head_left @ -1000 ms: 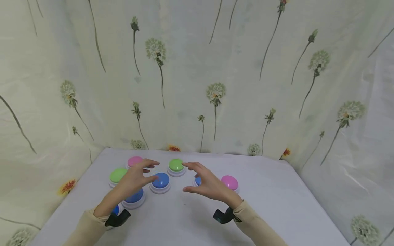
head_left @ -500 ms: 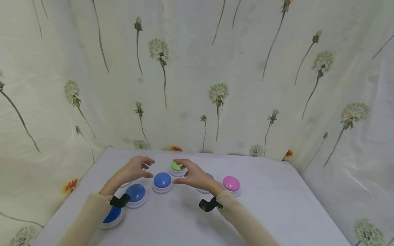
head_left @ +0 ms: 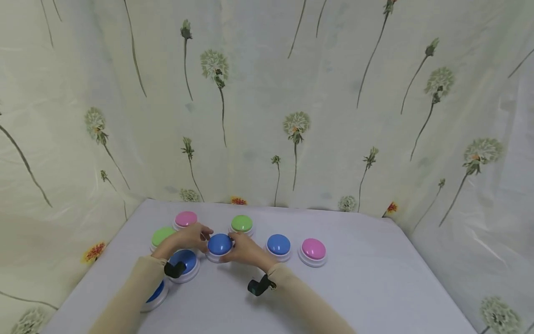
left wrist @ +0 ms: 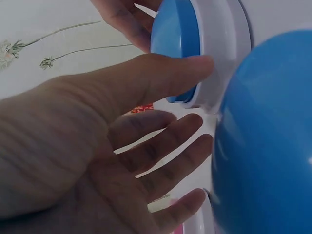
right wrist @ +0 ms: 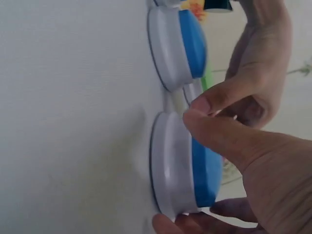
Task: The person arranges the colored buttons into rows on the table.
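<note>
A blue dome push button [head_left: 219,244] on a round white base sits on the white table between my two hands. My right hand [head_left: 246,250] holds it from the right, thumb at the near side of the base and curled fingers on its far side, as the right wrist view shows. From the left, my left hand [head_left: 187,239] reaches to the same button. Its thumb [left wrist: 195,68] lies over the white base in the left wrist view, while its other fingers [left wrist: 170,141] are spread and loosely extended beside the base. Whether the left thumb presses cannot be told.
Behind stands a green button [head_left: 242,223]. Another blue button [head_left: 278,244] and a pink one [head_left: 314,249] lie to the right. Around my left arm are a pink button [head_left: 186,218], a green button [head_left: 162,235] and two blue ones, partly hidden. A flowered curtain [head_left: 258,116] hangs behind the table.
Both hands have come down onto the middle blue button. The right hand has moved left and uncovered the right-hand blue button; its fingers now grip the middle one. The buttons have not moved.
</note>
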`<move>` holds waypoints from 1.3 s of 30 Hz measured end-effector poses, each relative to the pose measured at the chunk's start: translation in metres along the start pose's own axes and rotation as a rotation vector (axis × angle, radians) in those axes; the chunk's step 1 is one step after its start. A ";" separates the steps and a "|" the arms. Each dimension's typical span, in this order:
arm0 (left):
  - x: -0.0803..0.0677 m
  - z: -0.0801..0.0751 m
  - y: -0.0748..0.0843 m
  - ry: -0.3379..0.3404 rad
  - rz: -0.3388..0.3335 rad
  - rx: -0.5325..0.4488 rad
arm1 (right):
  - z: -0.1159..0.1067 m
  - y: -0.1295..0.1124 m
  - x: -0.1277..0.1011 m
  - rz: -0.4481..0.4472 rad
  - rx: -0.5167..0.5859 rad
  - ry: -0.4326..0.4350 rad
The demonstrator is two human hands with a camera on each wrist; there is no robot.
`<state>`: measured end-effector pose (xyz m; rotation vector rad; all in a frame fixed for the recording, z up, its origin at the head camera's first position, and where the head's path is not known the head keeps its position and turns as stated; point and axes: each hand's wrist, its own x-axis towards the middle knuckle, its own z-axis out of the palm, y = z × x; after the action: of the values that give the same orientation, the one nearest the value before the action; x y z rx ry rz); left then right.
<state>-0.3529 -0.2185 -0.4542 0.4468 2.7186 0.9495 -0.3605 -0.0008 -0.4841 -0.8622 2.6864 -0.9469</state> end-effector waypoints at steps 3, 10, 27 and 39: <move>0.002 0.003 -0.001 -0.019 -0.012 0.003 | 0.004 0.000 0.001 -0.008 -0.019 0.031; 0.005 0.009 -0.001 -0.020 -0.040 0.020 | 0.011 0.007 0.001 -0.029 -0.023 0.074; 0.001 0.011 -0.007 0.023 -0.037 0.043 | 0.014 0.016 0.005 -0.062 0.033 0.086; -0.004 0.000 -0.001 0.077 0.095 0.049 | 0.000 0.008 0.001 -0.062 0.035 0.131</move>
<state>-0.3496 -0.2211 -0.4545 0.5648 2.8168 0.9444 -0.3656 0.0038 -0.4891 -0.9116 2.7566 -1.0970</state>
